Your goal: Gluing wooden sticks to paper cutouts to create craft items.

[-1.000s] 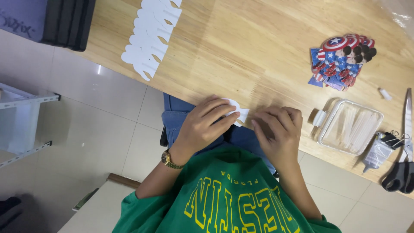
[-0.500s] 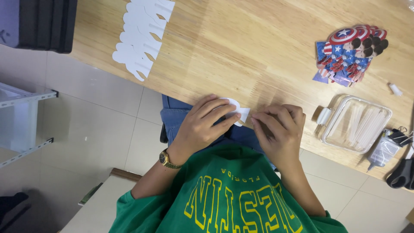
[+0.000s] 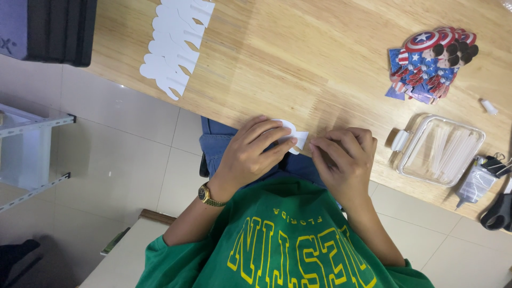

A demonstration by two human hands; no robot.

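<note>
White paper cutout (image 3: 295,137) pinched by left hand (image 3: 255,151), mostly hidden; right hand (image 3: 344,160) curled, contents unclear.

1 clear box (image 3: 469,133), 1 scissors (image 3: 498,213), 2 hands, 1 wristwatch (image 3: 207,195).

A clear rectangular plastic box (image 3: 440,150) lies beside a small glue pouch (image 3: 474,183).

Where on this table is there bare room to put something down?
The wide bare wood between the row of white cut-outs and the pile of shield stickers. Crowded at the right edge: clear plastic box, scissors.
</note>
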